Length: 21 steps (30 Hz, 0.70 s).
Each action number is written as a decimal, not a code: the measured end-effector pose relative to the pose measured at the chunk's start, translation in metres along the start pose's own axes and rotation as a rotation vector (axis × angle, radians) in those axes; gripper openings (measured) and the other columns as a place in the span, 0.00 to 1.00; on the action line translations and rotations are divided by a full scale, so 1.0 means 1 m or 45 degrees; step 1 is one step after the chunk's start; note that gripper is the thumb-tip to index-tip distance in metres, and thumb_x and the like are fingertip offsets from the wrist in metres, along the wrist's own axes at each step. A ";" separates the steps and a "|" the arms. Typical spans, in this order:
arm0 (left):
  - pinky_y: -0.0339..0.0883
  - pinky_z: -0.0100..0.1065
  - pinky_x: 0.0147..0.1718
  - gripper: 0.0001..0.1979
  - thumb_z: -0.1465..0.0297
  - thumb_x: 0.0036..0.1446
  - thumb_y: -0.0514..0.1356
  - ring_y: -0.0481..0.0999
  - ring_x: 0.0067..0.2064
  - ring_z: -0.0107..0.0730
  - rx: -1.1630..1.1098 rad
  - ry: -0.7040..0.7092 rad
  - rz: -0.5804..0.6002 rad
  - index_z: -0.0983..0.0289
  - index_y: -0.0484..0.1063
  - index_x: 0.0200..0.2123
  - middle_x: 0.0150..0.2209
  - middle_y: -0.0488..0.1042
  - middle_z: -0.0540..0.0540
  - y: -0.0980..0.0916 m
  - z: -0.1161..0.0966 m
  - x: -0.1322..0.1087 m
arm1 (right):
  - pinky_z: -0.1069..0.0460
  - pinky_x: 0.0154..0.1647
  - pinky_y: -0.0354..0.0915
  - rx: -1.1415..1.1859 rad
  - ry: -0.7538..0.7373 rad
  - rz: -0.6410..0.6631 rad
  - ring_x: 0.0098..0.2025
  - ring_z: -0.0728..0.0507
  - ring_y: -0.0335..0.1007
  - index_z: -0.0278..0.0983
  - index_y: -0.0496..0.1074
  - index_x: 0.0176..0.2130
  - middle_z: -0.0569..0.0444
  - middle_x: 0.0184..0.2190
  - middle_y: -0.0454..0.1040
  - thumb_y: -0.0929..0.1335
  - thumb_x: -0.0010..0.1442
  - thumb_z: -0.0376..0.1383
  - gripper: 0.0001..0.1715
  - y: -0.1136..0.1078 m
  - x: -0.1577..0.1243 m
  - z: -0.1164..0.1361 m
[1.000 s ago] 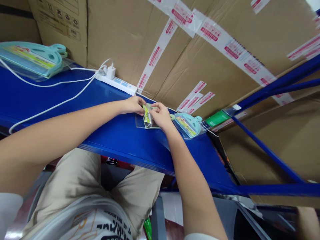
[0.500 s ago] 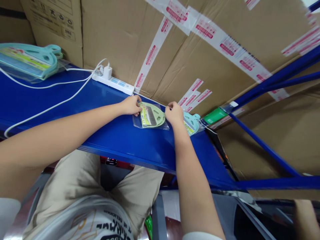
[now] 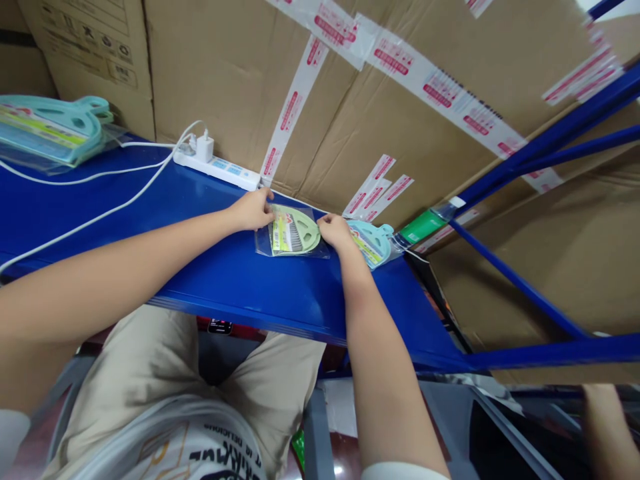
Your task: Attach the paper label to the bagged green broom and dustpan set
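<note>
A pale green mini dustpan and brush set point(image 3: 301, 233) in a clear plastic bag lies between my hands, with a yellow label and grey bristles showing. My left hand point(image 3: 253, 210) pinches its left edge, fingers curled over the bag. At the narrow handle end, my right hand point(image 3: 335, 231) has its fingers pressed together on the set; the handle is partly hidden. Just beyond my right hand rests a light blue bagged dustpan set point(image 3: 373, 243), partly behind the wrist.
The blue shelf point(image 3: 240, 287) holds a white power strip point(image 3: 220, 168) with a plug and trailing white cables. Another light blue dustpan set point(image 3: 55, 127) lies far left. A green-labelled bottle point(image 3: 425, 227) stands by the blue frame. Taped cardboard boxes point(image 3: 215, 80) wall the back. Another person's arm point(image 3: 605, 427) shows lower right.
My right hand has lowered and its fingers now reach the green set's handle end. The set lies slightly flatter, its label more visible. The whole view has shifted a little.
</note>
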<state>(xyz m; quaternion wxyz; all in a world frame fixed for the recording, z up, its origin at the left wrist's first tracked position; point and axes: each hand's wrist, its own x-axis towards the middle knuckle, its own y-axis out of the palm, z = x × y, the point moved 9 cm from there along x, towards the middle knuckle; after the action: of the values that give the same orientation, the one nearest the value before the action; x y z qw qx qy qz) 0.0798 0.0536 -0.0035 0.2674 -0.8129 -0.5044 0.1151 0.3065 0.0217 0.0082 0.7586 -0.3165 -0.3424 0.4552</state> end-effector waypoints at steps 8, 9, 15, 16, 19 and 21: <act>0.68 0.38 0.52 0.45 0.73 0.42 0.68 0.79 0.51 0.46 0.283 0.172 0.114 0.62 0.60 0.66 0.50 0.78 0.57 0.006 -0.012 -0.005 | 0.42 0.51 0.71 -0.004 0.003 0.014 0.45 0.34 0.78 0.43 0.69 0.21 0.48 0.30 0.80 0.68 0.54 0.36 0.10 0.003 0.003 -0.004; 0.67 0.38 0.52 0.46 0.72 0.41 0.69 0.79 0.52 0.47 0.274 0.177 0.127 0.61 0.60 0.66 0.51 0.78 0.57 0.007 -0.013 -0.006 | 0.42 0.51 0.71 0.001 0.000 0.018 0.45 0.34 0.78 0.43 0.69 0.22 0.48 0.30 0.79 0.68 0.54 0.36 0.10 0.003 0.003 -0.004; 0.66 0.39 0.55 0.43 0.68 0.46 0.70 0.77 0.56 0.49 0.333 0.166 0.117 0.61 0.61 0.66 0.52 0.78 0.59 0.010 -0.015 -0.008 | 0.42 0.50 0.71 -0.040 0.025 -0.005 0.44 0.33 0.78 0.43 0.69 0.21 0.48 0.30 0.79 0.68 0.55 0.37 0.12 0.002 0.000 -0.002; 0.65 0.40 0.55 0.43 0.68 0.47 0.70 0.77 0.57 0.49 0.350 0.166 0.113 0.61 0.60 0.66 0.53 0.78 0.59 0.010 -0.015 -0.009 | 0.42 0.50 0.71 -0.043 0.026 -0.010 0.44 0.33 0.78 0.43 0.69 0.21 0.48 0.30 0.79 0.68 0.54 0.37 0.12 0.001 -0.001 -0.002; 0.65 0.40 0.55 0.41 0.68 0.49 0.69 0.77 0.57 0.50 0.375 0.181 0.107 0.63 0.60 0.66 0.54 0.78 0.62 0.012 -0.017 -0.010 | 0.42 0.49 0.71 -0.018 0.006 -0.016 0.43 0.34 0.78 0.43 0.68 0.21 0.49 0.29 0.79 0.69 0.54 0.36 0.12 0.001 -0.001 0.000; 0.65 0.40 0.55 0.41 0.68 0.48 0.69 0.77 0.58 0.50 0.355 0.195 0.092 0.63 0.61 0.66 0.54 0.78 0.62 0.012 -0.018 -0.010 | 0.42 0.50 0.71 0.000 0.000 -0.018 0.43 0.34 0.78 0.43 0.68 0.21 0.49 0.28 0.79 0.69 0.54 0.36 0.12 0.000 -0.001 0.001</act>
<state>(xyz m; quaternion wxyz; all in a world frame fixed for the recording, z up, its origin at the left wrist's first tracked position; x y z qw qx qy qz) 0.0923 0.0349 0.0039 0.4109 -0.7919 -0.4322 0.1311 0.3049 0.0210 0.0085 0.7618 -0.3140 -0.3447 0.4497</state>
